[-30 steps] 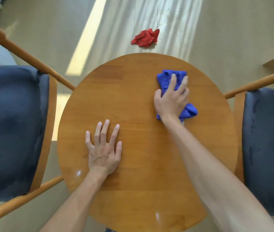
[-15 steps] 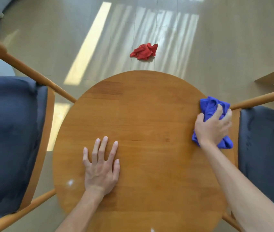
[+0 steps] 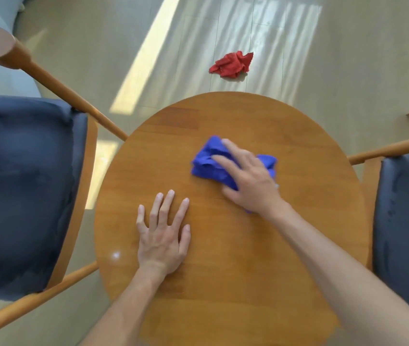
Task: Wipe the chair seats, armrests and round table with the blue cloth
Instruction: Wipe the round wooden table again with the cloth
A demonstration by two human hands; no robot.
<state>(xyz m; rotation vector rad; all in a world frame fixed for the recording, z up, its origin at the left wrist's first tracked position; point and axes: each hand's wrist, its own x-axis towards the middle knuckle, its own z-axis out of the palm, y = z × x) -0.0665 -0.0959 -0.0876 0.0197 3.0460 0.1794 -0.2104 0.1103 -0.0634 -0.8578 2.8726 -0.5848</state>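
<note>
On the round surface, the left hand lies flat near the middle-left and the right hand presses the blue cloth beyond it. The far arc and right half lie bare. Chair armrests and blue seats flank both sides closely.

**Red rag on a sunlit floor**

A crumpled red cloth lies on the pale floor. Left of the red cloth, a bright band of sunlight slants across the floor; streaked light falls just behind and right of it.
</note>
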